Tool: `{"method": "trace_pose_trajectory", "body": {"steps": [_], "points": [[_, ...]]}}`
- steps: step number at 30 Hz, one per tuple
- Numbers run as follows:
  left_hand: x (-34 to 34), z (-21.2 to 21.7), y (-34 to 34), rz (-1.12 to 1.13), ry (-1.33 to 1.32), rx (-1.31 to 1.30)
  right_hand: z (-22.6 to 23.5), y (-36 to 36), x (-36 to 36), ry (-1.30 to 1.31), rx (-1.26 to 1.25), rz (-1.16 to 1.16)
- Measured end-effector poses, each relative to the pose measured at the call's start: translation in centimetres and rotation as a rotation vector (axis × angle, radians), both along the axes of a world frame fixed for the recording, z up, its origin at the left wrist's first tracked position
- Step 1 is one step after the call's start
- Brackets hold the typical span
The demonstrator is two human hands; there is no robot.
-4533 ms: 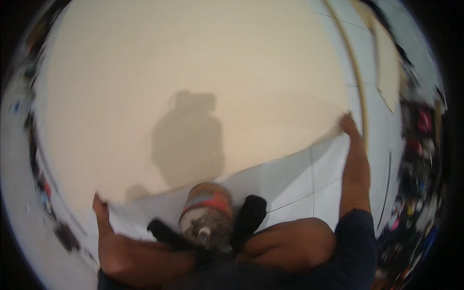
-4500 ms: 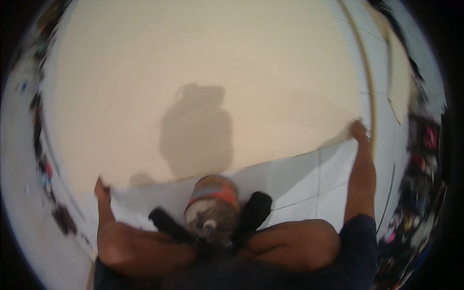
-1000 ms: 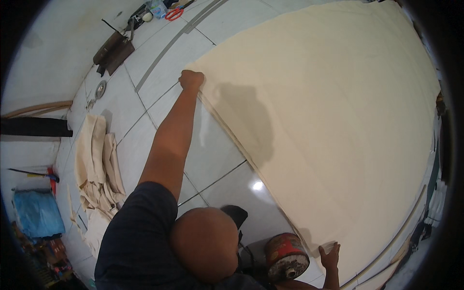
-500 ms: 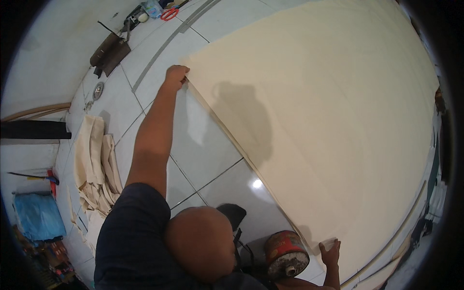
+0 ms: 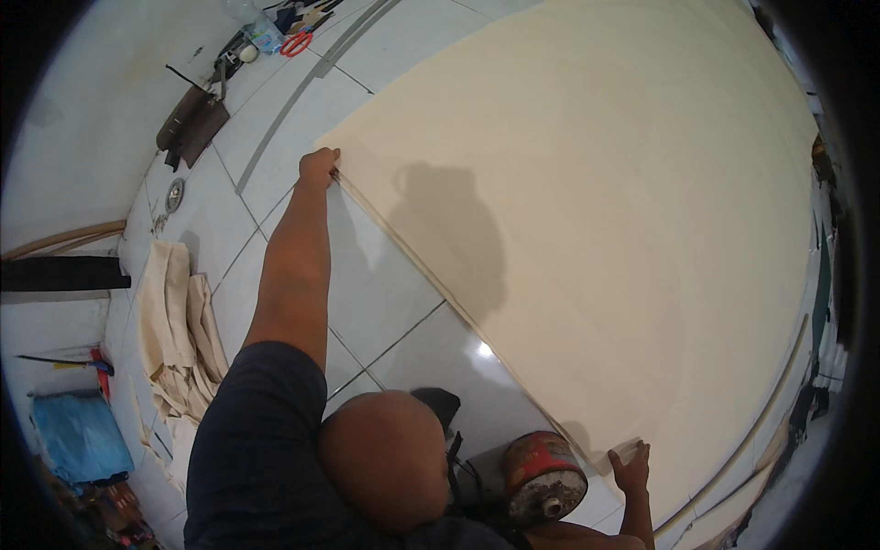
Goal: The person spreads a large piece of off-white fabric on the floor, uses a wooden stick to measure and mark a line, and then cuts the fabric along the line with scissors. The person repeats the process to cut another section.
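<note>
A broad sheet of cream cloth (image 5: 587, 211) lies over the tiled floor, its near edge slanting from far left to near right. At the far-left corner my left hand (image 5: 320, 164) is closed on the cloth's edge, the arm stretched out. Low on the right, my right hand (image 5: 632, 469) grips the same edge, with the cloth puckered between thumb and fingers. Beside that hand stands a red, worn metal can (image 5: 541, 463) with a stained top and a small spout. My bent knee (image 5: 385, 458) is close to the can. A shadow falls across the cloth.
Crumpled cream cloth (image 5: 174, 321) lies at left, near a blue bag (image 5: 81, 438). Red-handled scissors (image 5: 296, 44) and a plastic bottle (image 5: 264, 32) are at the far left, by a dark brown metal piece (image 5: 192, 126). Grey tape (image 5: 284, 128) runs along the tiles.
The view has shifted slightly, so the floor things at left appear a little lower and further left. Both hands keep their hold on the cloth's edge.
</note>
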State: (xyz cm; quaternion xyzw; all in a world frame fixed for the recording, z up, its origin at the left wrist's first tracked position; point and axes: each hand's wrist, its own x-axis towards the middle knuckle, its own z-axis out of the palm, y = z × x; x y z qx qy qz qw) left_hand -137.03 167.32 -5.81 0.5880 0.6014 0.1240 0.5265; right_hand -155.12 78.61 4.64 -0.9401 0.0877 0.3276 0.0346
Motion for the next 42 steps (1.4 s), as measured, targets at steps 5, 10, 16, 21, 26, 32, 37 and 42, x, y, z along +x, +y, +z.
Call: {"method": "trace_pose_trajectory", "body": {"steps": [5, 10, 16, 21, 26, 32, 37, 42], "points": [[-0.3, -0.3, -2.3, -0.041, 0.073, 0.285, 0.8, 0.5, 0.0, 0.019, 0.001, -0.042], [-3.4, -1.5, -7.2, -0.002, 0.285, 0.51, -0.5, -0.2, -0.5, -0.033, -0.054, 0.043], [-5.9, 1.5, -18.4, -0.122, -0.075, -0.077, 1.8, 2.2, 0.0, -0.001, -0.019, -0.065], [-6.0, 2.6, -17.4, -0.084, -0.264, -0.264, 0.1, 0.2, -1.0, -0.072, -0.032, 0.012], [-4.4, 3.0, -18.3, -0.075, 0.152, 0.265, -0.5, -0.4, -1.5, -0.107, -0.018, 0.045], [-5.0, 3.0, -17.6, -0.183, -0.049, 0.121, 0.3, 0.0, -1.5, -0.058, -0.036, 0.031], [-4.8, 1.9, -17.5, -0.204, 0.057, 0.253, 0.1, -0.9, -2.1, -0.08, -0.014, 0.065], [-7.1, 0.6, -16.4, -0.12, -0.38, -0.151, -0.2, -0.3, -2.0, -0.08, -0.008, 0.058]]}}
